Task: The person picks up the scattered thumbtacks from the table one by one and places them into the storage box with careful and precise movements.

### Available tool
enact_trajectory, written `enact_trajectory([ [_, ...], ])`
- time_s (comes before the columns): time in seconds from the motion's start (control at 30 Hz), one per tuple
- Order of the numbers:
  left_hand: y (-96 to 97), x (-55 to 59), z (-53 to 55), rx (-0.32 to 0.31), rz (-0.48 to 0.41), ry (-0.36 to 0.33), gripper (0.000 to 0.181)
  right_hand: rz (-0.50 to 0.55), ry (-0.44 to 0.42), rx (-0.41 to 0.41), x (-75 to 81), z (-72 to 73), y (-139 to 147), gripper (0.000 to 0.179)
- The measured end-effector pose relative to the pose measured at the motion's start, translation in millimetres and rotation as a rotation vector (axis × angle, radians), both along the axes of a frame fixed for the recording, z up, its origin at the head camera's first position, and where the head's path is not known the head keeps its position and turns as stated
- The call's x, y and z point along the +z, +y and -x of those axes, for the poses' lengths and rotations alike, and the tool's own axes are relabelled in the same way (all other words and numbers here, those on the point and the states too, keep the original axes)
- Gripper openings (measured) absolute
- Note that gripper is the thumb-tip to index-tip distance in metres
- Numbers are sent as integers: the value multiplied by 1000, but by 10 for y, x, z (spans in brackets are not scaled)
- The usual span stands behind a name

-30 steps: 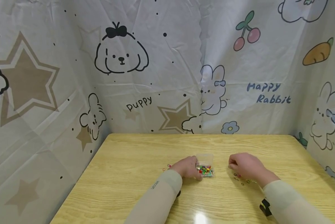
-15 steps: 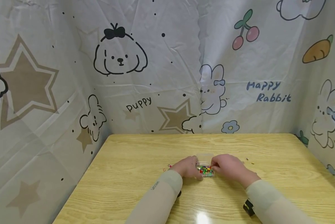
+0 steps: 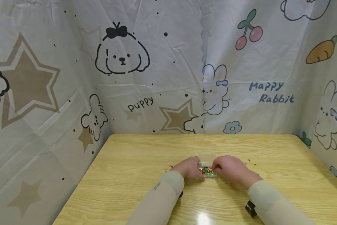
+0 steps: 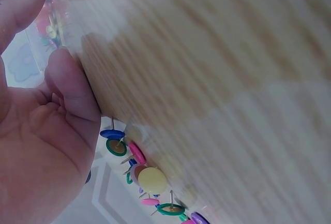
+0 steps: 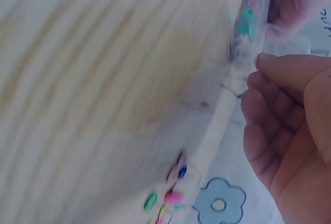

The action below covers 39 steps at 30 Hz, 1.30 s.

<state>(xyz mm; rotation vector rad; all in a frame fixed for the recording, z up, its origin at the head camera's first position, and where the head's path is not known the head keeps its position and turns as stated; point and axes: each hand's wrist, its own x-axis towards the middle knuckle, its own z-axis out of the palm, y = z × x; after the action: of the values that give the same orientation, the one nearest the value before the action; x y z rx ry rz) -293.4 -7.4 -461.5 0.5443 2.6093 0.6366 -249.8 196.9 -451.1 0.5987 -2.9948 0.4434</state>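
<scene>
A small clear plastic box (image 3: 209, 176) with its lid (image 3: 207, 158) raised holds many-coloured thumbtacks (image 3: 206, 170). My left hand (image 3: 189, 168) grips the box's left side, thumb at the near edge and fingers toward the back. At the opposite side is my right hand (image 3: 231, 168), its fingers curled and their tips right at the box's edge. In the right wrist view the thumb (image 5: 289, 71) lies close to the index fingertip beside the box; I cannot tell whether a tack is pinched there.
Loose thumbtacks (image 4: 152, 180) lie on the wooden table (image 3: 134, 181) left of my left hand. More tacks (image 5: 150, 201) are scattered to the right of the box, partly behind my right arm. A patterned cloth (image 3: 140, 68) hangs around the table's back and sides.
My right hand has moved left from the loose tacks on the right to the box's edge and stayed there. The left hand keeps its grip on the box.
</scene>
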Motion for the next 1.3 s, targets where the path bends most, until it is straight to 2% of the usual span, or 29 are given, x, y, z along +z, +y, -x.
enact_trajectory([
  [0.13, 20, -6, 24, 2, 8, -4, 58, -13, 21, -5, 53, 4, 195, 12],
  [0.43, 16, 14, 52, -6, 23, 6, 63, 23, -32, -157, 203, 77, 846, 12],
  [0.63, 7, 6, 47, 5, 23, -3, 64, 37, -95, -217, 116, 108, 1148, 12],
  [0.9, 16, -17, 33, 8, 22, -3, 66, 37, -150, -225, -70, 88, 1152, 11],
  [1.0, 26, -33, 33, 5, 25, -5, 67, 22, -151, -222, -79, 74, 1111, 4],
  [1.3, 36, -32, 39, 8, 14, 3, 63, -22, -103, -178, -60, 67, 1042, 16],
])
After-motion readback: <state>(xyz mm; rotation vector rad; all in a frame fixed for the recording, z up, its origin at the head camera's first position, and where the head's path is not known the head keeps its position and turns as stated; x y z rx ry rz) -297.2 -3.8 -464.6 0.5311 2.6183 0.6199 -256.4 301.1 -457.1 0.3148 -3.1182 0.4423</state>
